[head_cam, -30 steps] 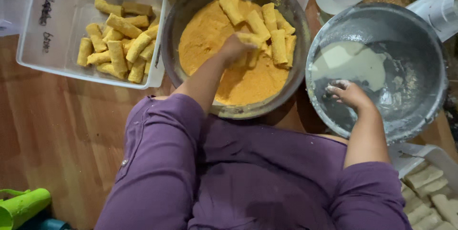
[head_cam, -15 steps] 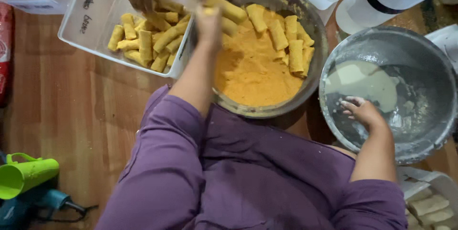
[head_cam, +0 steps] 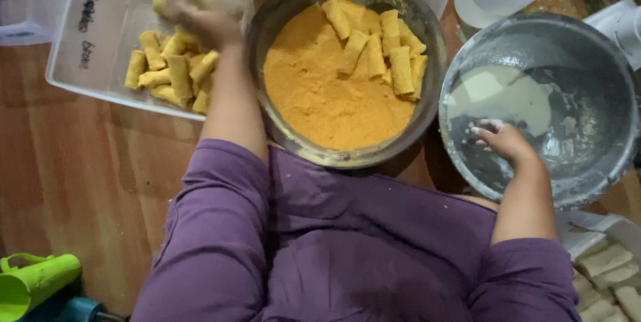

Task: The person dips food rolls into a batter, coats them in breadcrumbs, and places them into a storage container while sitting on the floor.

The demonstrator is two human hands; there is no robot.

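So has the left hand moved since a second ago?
Yes. The left hand went from the crumb bowl leftward to over the clear tray of coated rolls.

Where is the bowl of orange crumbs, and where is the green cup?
bowl of orange crumbs (head_cam: 314, 95), head view, on the bare crumbs left of the rolls
green cup (head_cam: 33, 285), head view, middle of its side

My brown wooden floor (head_cam: 80, 182) holds a clear tub (head_cam: 100, 35) at eleven o'clock, a crumb bowl (head_cam: 267, 22) at twelve, a metal bowl (head_cam: 601, 162) at two, and a green cup (head_cam: 33, 282) at eight.
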